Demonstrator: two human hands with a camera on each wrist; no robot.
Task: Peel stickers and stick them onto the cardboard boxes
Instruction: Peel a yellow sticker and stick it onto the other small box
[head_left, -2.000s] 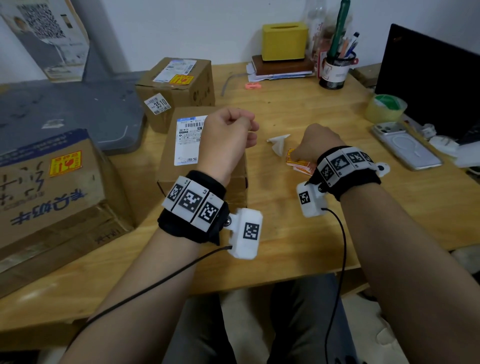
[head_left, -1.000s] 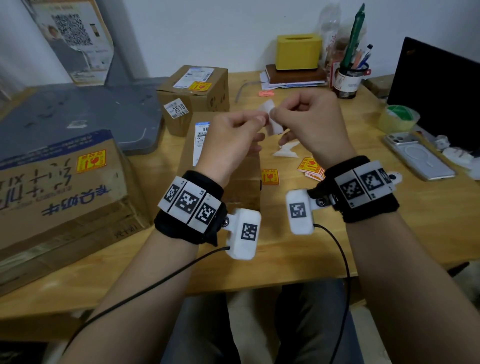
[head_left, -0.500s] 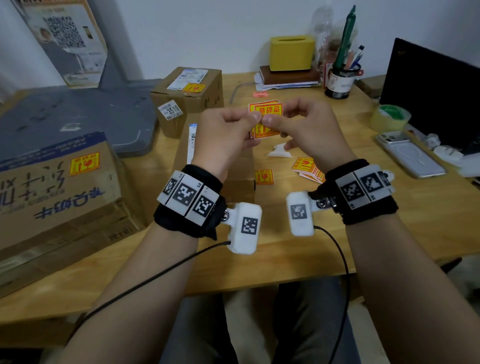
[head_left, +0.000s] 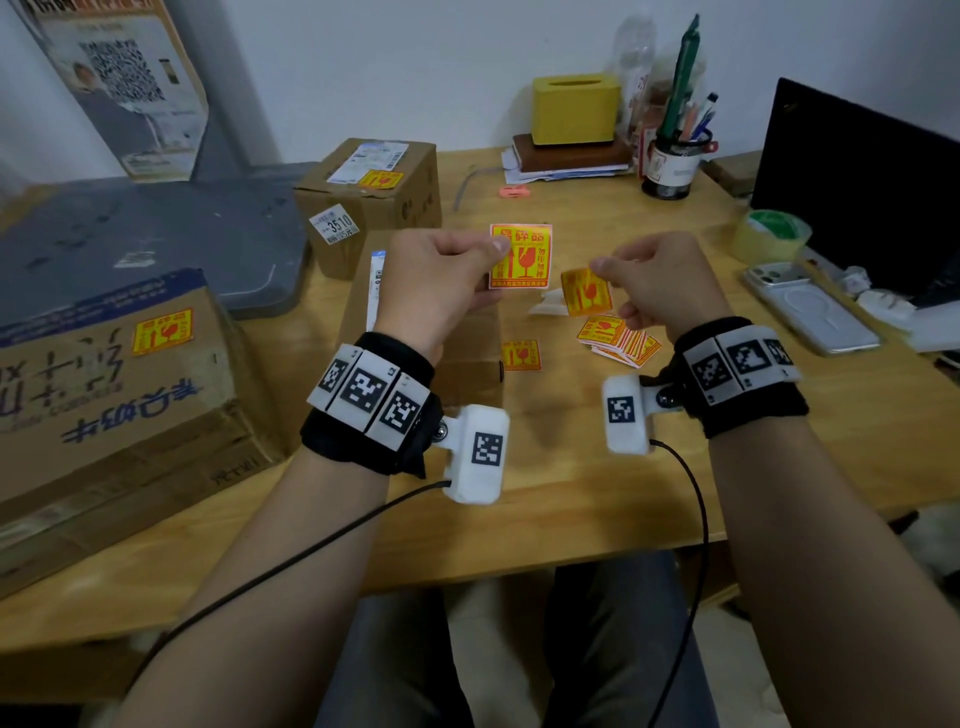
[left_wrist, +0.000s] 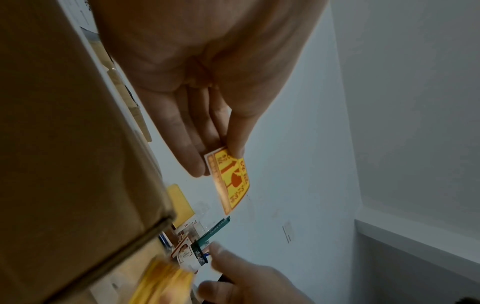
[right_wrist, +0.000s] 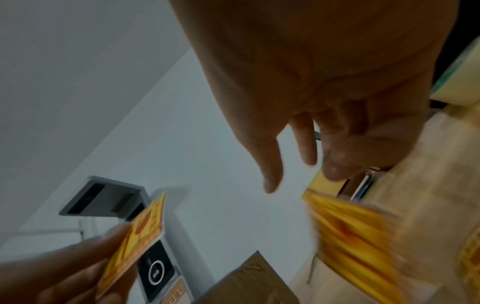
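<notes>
My left hand (head_left: 496, 249) pinches a yellow and red fragile sticker (head_left: 519, 257) by its left edge above the middle cardboard box (head_left: 467, 364); the left wrist view shows thumb and fingers of that hand (left_wrist: 228, 152) on the sticker (left_wrist: 231, 181). To the right, my right hand (head_left: 597, 267) has thumb and forefinger apart with nothing between them (right_wrist: 293, 170). A second, blurred sticker (head_left: 586, 292) hangs just under its fingertips (right_wrist: 350, 232). On the table lie a sticker stack (head_left: 618, 340) and a single sticker (head_left: 520, 356).
A small box (head_left: 374, 208) at the back and a large box (head_left: 104, 395) at the left each carry a yellow sticker. White backing paper (head_left: 548, 306), a phone (head_left: 810, 309), a tape roll (head_left: 771, 236), a pen cup (head_left: 672, 166) and a black screen (head_left: 857, 197) are on the right.
Half a second ago both hands held the stickers together in front of me. They have moved apart: the left keeps one sticker, and a second one has come away below the right fingers.
</notes>
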